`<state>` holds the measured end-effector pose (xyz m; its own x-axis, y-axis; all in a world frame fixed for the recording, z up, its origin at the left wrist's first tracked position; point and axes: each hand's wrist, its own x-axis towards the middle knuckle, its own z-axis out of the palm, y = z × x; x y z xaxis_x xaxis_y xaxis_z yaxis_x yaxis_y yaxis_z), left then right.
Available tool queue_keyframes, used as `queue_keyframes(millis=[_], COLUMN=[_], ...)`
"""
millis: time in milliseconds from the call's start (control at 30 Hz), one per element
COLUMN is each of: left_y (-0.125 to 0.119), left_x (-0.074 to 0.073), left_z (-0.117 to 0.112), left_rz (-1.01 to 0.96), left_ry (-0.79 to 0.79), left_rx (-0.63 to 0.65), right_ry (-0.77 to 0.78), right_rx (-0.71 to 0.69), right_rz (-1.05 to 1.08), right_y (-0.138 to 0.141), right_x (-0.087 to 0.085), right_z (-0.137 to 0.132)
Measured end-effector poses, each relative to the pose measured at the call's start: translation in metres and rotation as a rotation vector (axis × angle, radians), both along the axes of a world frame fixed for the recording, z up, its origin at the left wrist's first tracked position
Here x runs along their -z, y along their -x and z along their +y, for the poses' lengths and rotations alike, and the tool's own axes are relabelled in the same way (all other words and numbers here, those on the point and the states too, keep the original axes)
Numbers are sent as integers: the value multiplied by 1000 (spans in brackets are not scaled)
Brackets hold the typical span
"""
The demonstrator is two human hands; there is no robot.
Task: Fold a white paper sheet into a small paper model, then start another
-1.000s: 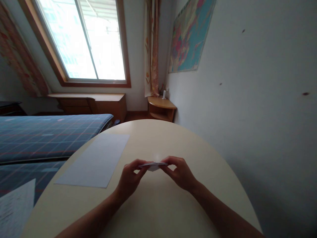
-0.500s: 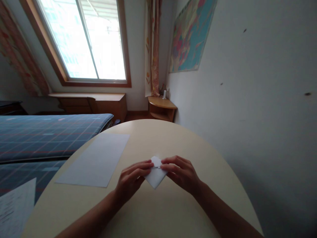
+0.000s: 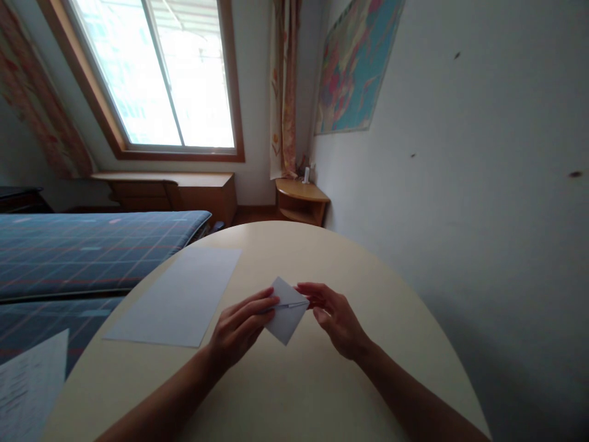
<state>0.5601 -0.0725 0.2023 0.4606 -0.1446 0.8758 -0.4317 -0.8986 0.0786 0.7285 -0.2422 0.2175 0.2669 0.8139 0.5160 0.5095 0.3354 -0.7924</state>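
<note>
A small folded piece of white paper [image 3: 286,310], roughly diamond shaped, lies on the cream round table [image 3: 294,380] in front of me. My left hand [image 3: 239,328] rests on its left side, fingers stretched over the fold and pressing it flat. On the other side, my right hand [image 3: 334,316] pinches the paper's right corner at the crease between thumb and fingers. Both forearms reach in from the bottom of the view.
A flat white sheet of paper [image 3: 177,298] lies on the table to the left. A bed with a blue plaid cover [image 3: 87,248] stands left of the table, with a printed sheet [image 3: 27,383] on it. A white wall runs close along the right.
The folded paper, held edge-on above the table a second ago, was laid down and turned flat. My left hand now presses it and my right hand has shifted to its right corner.
</note>
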Motion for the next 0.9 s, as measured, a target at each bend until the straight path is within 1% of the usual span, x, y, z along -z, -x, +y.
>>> queue_keyframes(millis=[100, 167, 267, 333, 400, 433, 533, 600, 667, 767, 900], left_y=[0, -1, -4, -7, -9, -9, -10, -11, -12, -16, -20], left_x=[2, 3, 6, 9, 13, 15, 18, 19, 17, 15, 12], left_z=[2, 2, -2, -7, -14, -18, -31, -38, -41, -44, -46], left_rz=[14, 19, 27, 41, 70, 97, 235, 323, 371, 378, 356], left_ry=[-35, -27, 75, 166, 285, 372, 791, 966, 1075, 1182, 1216], left_rx=[-2, -14, -83, -103, -66, -35, 74, 174, 212, 148, 80], right_ry=[102, 136, 152, 139, 121, 111, 91, 82, 82, 91, 92], right_rx=[39, 49, 52, 80, 117, 134, 176, 215, 268, 353, 404], right_rz=[205, 325, 470, 510, 517, 520, 535, 530, 490, 372, 229], right_y=[5, 7, 8, 7, 6, 6, 5, 5, 7, 12, 18], right_x=[4, 7, 11, 12, 13, 14, 16, 18, 20, 20, 19], right_z=[6, 10, 15, 17, 18, 19, 20, 21, 21, 20, 18])
